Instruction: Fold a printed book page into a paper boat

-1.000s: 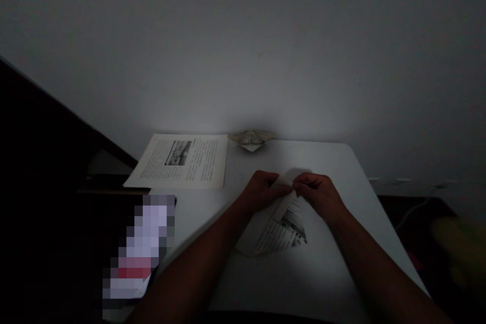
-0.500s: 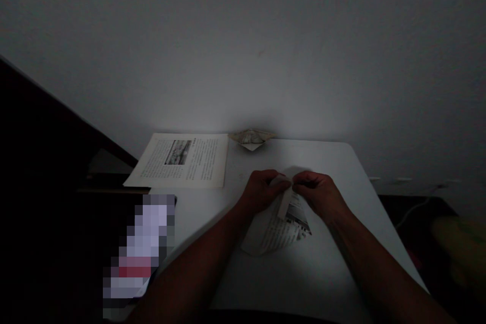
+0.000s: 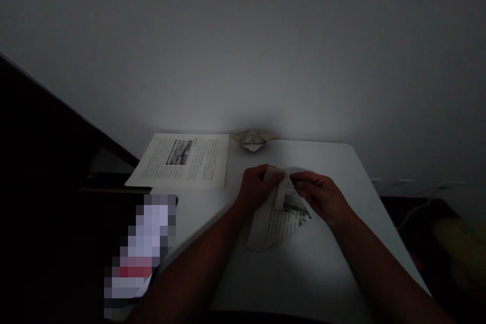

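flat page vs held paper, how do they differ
The page lies flat on the table, while the held paper is folded, gripped by the left hand. The page shows a four-sided outline; the held paper has slanting edges and a narrow folded strip. The page lies near the wall, the held paper closer to the person. Both carry printed text and a dark picture.
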The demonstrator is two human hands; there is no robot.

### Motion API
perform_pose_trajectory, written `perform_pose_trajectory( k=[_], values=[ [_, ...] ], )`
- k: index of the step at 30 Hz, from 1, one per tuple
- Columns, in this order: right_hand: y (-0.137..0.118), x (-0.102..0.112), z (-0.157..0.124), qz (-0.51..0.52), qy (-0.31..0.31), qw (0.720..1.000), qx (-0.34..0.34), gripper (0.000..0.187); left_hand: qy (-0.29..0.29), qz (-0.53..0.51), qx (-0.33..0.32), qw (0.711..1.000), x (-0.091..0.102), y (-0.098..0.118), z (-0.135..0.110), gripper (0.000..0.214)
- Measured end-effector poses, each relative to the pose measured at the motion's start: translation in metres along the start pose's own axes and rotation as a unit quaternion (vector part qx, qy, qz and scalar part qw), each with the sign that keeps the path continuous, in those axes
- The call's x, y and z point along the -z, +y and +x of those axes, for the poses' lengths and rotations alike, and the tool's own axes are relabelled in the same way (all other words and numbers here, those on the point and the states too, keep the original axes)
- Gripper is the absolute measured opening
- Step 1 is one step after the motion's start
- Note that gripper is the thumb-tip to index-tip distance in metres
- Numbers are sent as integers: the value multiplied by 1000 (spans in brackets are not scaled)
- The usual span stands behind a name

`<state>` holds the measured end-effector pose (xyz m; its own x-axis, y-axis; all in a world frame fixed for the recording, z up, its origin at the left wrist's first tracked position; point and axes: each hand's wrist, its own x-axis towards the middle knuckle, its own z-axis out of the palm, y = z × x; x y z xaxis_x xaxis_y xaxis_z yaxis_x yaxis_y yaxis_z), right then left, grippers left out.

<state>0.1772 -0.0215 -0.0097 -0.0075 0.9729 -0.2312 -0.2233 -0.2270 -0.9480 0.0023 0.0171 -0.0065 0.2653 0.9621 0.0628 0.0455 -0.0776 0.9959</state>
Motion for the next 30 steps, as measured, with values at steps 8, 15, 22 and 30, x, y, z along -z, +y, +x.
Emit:
perform_pose_trajectory(
  k=[8,15,22,30],
  values=[
    [4,12,4,-112,-19,993,35,39,108,-75,30,991,3,-6,5,29],
    [1,14,8,-33,65,993,93,42,103,-122,29,987,5,-7,7,27],
    [-5,14,7,-42,153,979,131,45,128,-57,-1,990,6,-7,6,16],
    [-10,7,4,-72,138,976,150,56,221,-16,-18,975,9,-9,6,11]
  ],
)
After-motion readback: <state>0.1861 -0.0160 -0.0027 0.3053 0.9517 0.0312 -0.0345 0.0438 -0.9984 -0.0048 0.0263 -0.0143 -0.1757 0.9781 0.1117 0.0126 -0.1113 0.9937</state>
